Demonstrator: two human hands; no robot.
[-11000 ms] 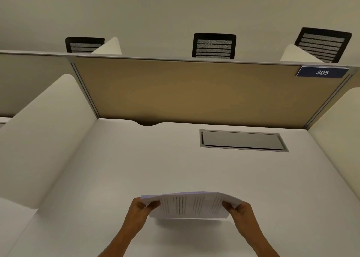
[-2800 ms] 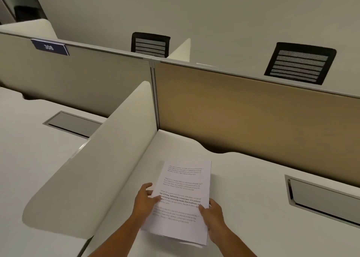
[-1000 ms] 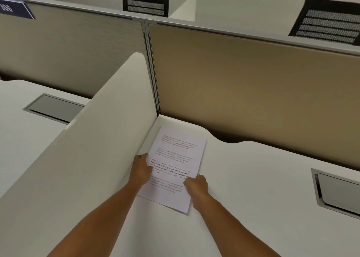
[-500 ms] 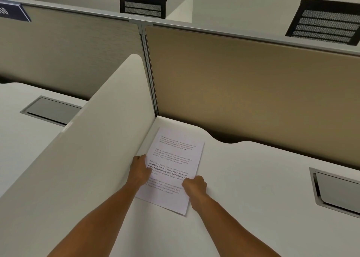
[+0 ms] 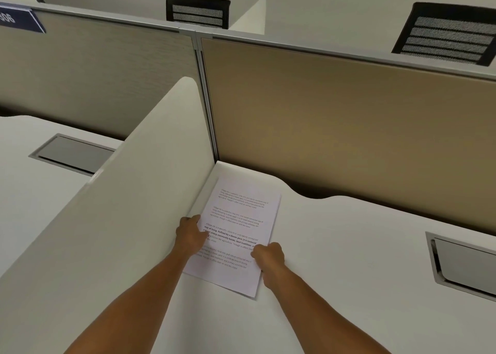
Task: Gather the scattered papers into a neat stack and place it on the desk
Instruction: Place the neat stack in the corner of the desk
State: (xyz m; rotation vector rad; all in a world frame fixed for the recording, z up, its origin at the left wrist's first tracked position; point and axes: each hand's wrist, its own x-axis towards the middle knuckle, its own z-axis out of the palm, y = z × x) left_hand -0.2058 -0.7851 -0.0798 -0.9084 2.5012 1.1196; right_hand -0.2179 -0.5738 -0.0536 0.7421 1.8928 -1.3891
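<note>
**Stack pushed into the desk corner**

Since the frame 2.8 s earlier, the paper stack (image 5: 239,233) had shifted up toward the corner where the white side divider (image 5: 128,206) met the tan back panel (image 5: 335,128). It lay flat on the desk (image 5: 362,273), centre frame. Left hand (image 5: 190,234) pressed flat on its left edge; right hand (image 5: 269,258), fingers curled, gripped its lower right edge. Grey cable hatch (image 5: 467,263) sat at right.
</note>
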